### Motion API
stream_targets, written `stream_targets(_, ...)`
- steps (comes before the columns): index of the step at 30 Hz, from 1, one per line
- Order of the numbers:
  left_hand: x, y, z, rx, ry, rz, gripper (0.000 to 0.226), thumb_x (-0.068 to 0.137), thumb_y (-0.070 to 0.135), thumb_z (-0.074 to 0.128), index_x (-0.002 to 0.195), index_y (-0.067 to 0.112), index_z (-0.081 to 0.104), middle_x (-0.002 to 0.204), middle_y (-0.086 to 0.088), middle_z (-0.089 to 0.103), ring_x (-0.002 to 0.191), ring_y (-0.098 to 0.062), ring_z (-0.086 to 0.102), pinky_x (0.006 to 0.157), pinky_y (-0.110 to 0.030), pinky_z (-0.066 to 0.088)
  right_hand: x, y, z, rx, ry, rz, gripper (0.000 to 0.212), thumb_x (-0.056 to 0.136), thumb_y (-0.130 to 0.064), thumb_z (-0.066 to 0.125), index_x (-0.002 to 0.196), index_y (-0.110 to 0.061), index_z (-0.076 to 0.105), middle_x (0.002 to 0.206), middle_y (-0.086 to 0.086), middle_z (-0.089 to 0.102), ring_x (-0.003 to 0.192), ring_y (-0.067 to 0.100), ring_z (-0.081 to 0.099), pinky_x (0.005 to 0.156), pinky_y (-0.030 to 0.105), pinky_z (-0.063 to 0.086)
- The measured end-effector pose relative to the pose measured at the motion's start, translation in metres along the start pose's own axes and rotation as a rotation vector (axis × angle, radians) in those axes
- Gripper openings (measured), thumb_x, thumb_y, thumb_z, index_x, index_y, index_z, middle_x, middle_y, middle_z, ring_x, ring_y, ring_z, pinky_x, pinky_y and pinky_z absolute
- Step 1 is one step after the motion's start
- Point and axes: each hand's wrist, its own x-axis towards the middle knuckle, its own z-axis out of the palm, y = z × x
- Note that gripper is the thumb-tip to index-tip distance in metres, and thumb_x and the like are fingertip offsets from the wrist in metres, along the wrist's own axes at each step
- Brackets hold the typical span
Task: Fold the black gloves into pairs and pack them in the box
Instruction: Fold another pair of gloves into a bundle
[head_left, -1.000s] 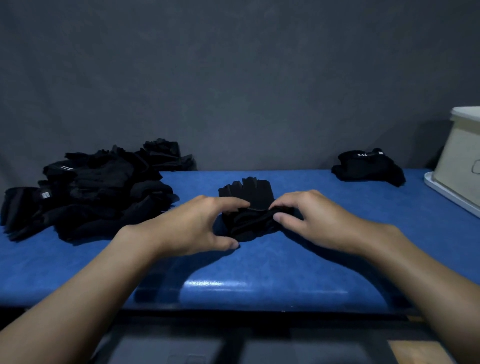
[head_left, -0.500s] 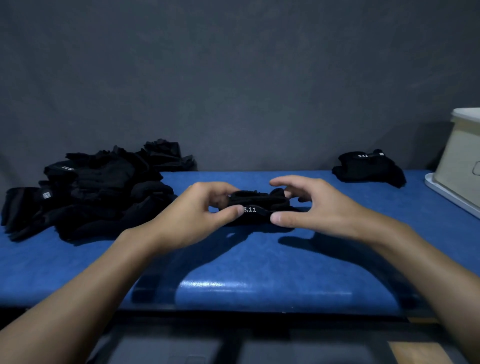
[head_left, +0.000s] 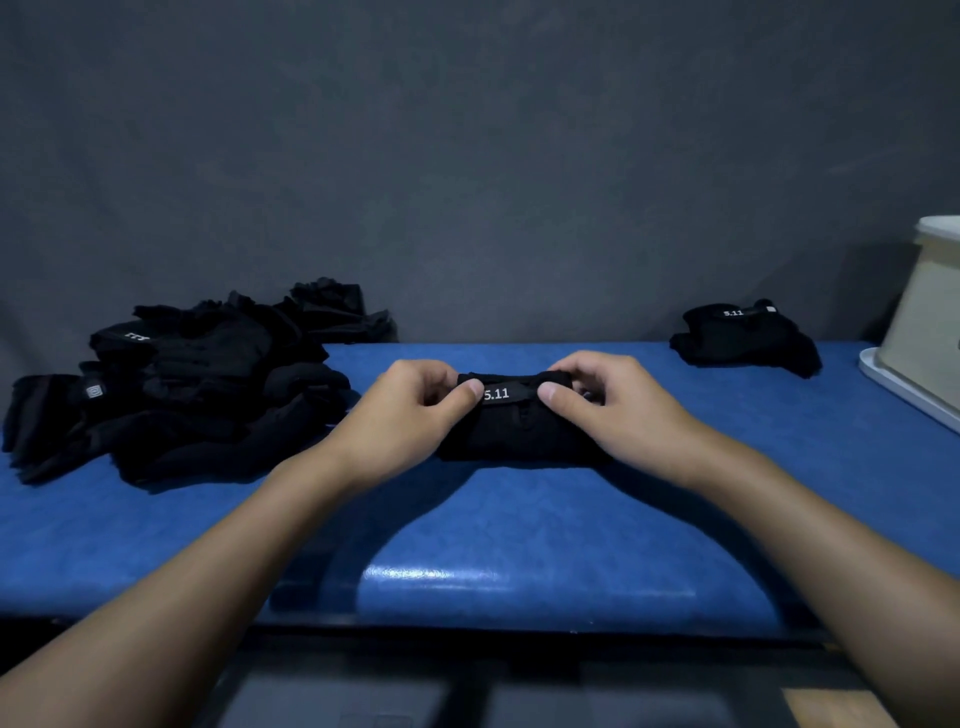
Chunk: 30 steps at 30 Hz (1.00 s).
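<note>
Two grips: left grip (head_left: 410, 415) and right grip (head_left: 618, 410) each pinch the folded pair (head_left: 519, 434), thumbs on its 5.11 strap (head_left: 496, 393), at 12 o'clock on the table (head_left: 519, 545).
Unfolding risk: loosen either pinch and the bundle probably springs open.
Pile (head_left: 197, 389), 10 o'clock: unpaired gloves wait.
Box (head_left: 930, 322), 2 o'clock: far carry past the finished pair (head_left: 748, 338) invites unrolling.

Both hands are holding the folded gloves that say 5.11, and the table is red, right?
Not quite: the head view shows the left hand and right hand holding the folded gloves marked 5.11, but the table is blue, not red.
</note>
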Motion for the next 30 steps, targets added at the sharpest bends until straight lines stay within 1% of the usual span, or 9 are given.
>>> stream_targets(5, 0.006, -0.003, 0.002, 0.051, 0.051, -0.033, 0.042, 0.096, 0.041, 0.059, 0.079, 0.003, 0.063, 0.074, -0.019, 0.065, 0.059, -0.014, 0.05, 0.062, -0.039, 0.046, 0.008, 0.0, 0.01, -0.108, 0.056, 0.045, 0.016, 0.094, -0.036, 0.06, 0.09, -0.022, 0.066, 0.077, 0.002, 0.063, 0.076, 0.018, 0.062, 0.072, 0.037, 0.051)
stream_targets(9, 0.01, -0.004, 0.005, 0.092, 0.101, -0.061, 0.037, 0.095, 0.04, 0.061, 0.078, 0.007, 0.066, 0.076, -0.015, 0.068, 0.064, -0.02, 0.06, 0.07, -0.043, 0.053, 0.014, 0.001, 0.017, -0.169, 0.099, 0.061, 0.019, 0.093, -0.038, 0.06, 0.087, -0.021, 0.064, 0.077, 0.009, 0.064, 0.08, 0.023, 0.063, 0.075, 0.043, 0.051)
stream_targets(12, 0.012, -0.004, 0.008, 0.101, 0.131, -0.081, 0.023, 0.094, 0.038, 0.063, 0.087, 0.016, 0.065, 0.075, -0.007, 0.071, 0.071, -0.02, 0.064, 0.069, -0.035, 0.052, 0.017, 0.001, 0.02, -0.169, 0.119, 0.062, 0.017, 0.094, -0.039, 0.06, 0.097, -0.022, 0.062, 0.065, 0.002, 0.057, 0.07, 0.02, 0.06, 0.07, 0.042, 0.05)
stream_targets(16, 0.013, -0.004, 0.012, 0.098, 0.148, -0.092, 0.013, 0.094, 0.036, 0.063, 0.098, 0.023, 0.061, 0.077, -0.003, 0.072, 0.072, -0.011, 0.064, 0.057, -0.022, 0.047, 0.018, 0.001, 0.021, -0.189, 0.115, 0.078, 0.029, 0.095, -0.045, 0.055, 0.116, -0.025, 0.055, 0.069, 0.002, 0.059, 0.071, 0.017, 0.059, 0.074, 0.045, 0.053)
stream_targets(18, 0.014, -0.004, 0.013, 0.097, 0.161, -0.095, 0.014, 0.094, 0.035, 0.063, 0.101, 0.023, 0.061, 0.081, 0.0, 0.071, 0.075, -0.008, 0.064, 0.054, -0.019, 0.046, 0.015, -0.001, 0.019, -0.187, 0.074, 0.078, 0.039, 0.094, -0.05, 0.054, 0.126, -0.029, 0.05, 0.082, -0.006, 0.059, 0.075, 0.013, 0.058, 0.079, 0.042, 0.053)
stream_targets(20, 0.014, -0.004, 0.013, 0.1, 0.167, -0.096, 0.017, 0.094, 0.035, 0.063, 0.105, 0.023, 0.061, 0.085, 0.006, 0.068, 0.078, -0.005, 0.062, 0.055, -0.014, 0.043, 0.011, -0.004, 0.015, -0.184, -0.006, 0.061, 0.048, 0.092, -0.053, 0.054, 0.135, -0.036, 0.041, 0.107, -0.013, 0.055, 0.089, 0.01, 0.057, 0.085, 0.033, 0.048)
stream_targets(22, 0.014, -0.004, 0.014, 0.09, 0.173, -0.098, 0.017, 0.095, 0.035, 0.063, 0.106, 0.022, 0.062, 0.087, 0.008, 0.066, 0.078, -0.004, 0.061, 0.055, -0.012, 0.042, 0.008, -0.004, 0.01, -0.19, -0.084, 0.02, 0.05, 0.091, -0.051, 0.057, 0.136, -0.042, 0.038, 0.12, -0.017, 0.049, 0.102, 0.007, 0.055, 0.089, 0.027, 0.042)
stream_targets(26, 0.012, -0.001, 0.013, 0.094, 0.173, -0.082, 0.014, 0.095, 0.035, 0.06, 0.101, 0.022, 0.064, 0.088, 0.008, 0.068, 0.075, -0.002, 0.061, 0.052, -0.01, 0.041, 0.005, 0.0, 0.007, -0.241, -0.129, -0.073, 0.04, 0.087, -0.041, 0.067, 0.124, -0.038, 0.052, 0.122, -0.01, 0.055, 0.114, 0.004, 0.051, 0.102, 0.028, 0.042)
stream_targets(30, 0.008, 0.004, 0.004, 0.13, 0.135, -0.029, 0.016, 0.094, 0.035, 0.06, 0.108, 0.026, 0.062, 0.099, 0.012, 0.065, 0.075, -0.007, 0.061, 0.059, -0.013, 0.043, 0.002, 0.002, 0.008, -0.246, -0.135, -0.075, 0.039, 0.088, -0.037, 0.068, 0.124, -0.034, 0.055, 0.122, -0.007, 0.055, 0.113, 0.004, 0.051, 0.099, 0.02, 0.039)
